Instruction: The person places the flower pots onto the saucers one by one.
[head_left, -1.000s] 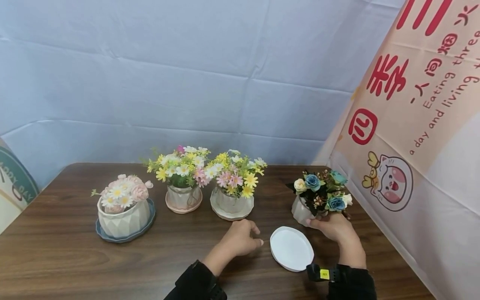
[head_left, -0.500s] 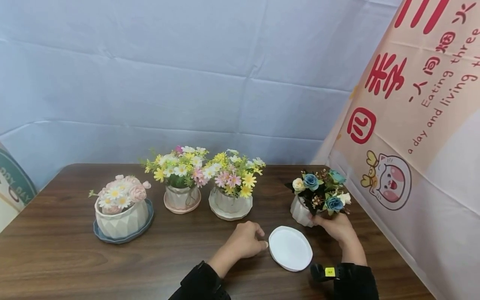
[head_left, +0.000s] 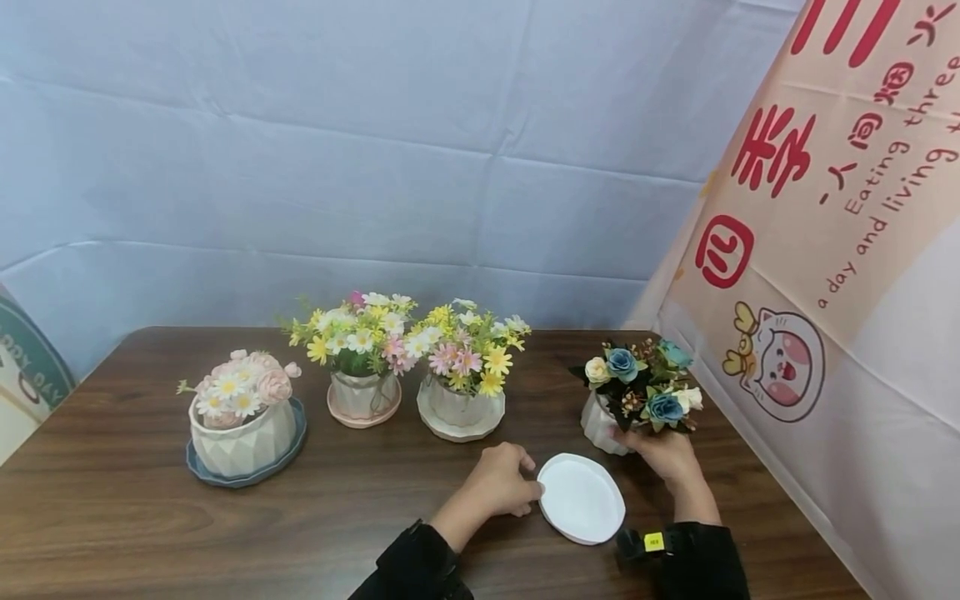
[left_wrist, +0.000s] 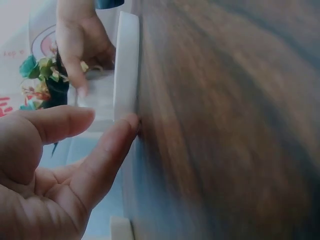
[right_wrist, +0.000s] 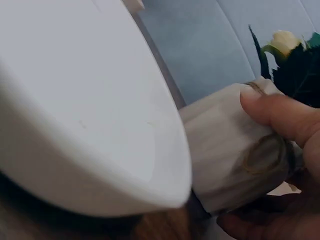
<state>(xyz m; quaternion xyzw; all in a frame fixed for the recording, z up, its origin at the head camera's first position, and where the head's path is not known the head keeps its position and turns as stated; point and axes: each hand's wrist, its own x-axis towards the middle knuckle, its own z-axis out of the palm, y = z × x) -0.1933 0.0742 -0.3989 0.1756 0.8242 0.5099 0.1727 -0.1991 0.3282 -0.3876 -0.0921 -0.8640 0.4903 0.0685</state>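
My right hand (head_left: 663, 458) holds a white flower pot (head_left: 597, 425) with blue and cream artificial roses at the table's right side. In the right wrist view, its thumb (right_wrist: 265, 107) lies on the pot's side near a twine bow, other fingers partly hidden on the opposite side. An empty white saucer (head_left: 581, 500) lies in front of that pot. At the saucer's left rim is my left hand (head_left: 498, 482); one fingertip (left_wrist: 131, 122) meets the saucer's edge in the left wrist view, while another digit stays apart above it.
Two daisy pots stand on a pink saucer (head_left: 348, 414) and a white saucer (head_left: 450, 431) at the back. Further left, a wide white pot (head_left: 243, 446) sits on a blue saucer (head_left: 296, 450). A printed cloth (head_left: 862, 400) hangs along the right edge.
My left hand has moved right, from beside the saucer to its rim. My right hand has shifted slightly on the rose pot, which stays in about the same place.
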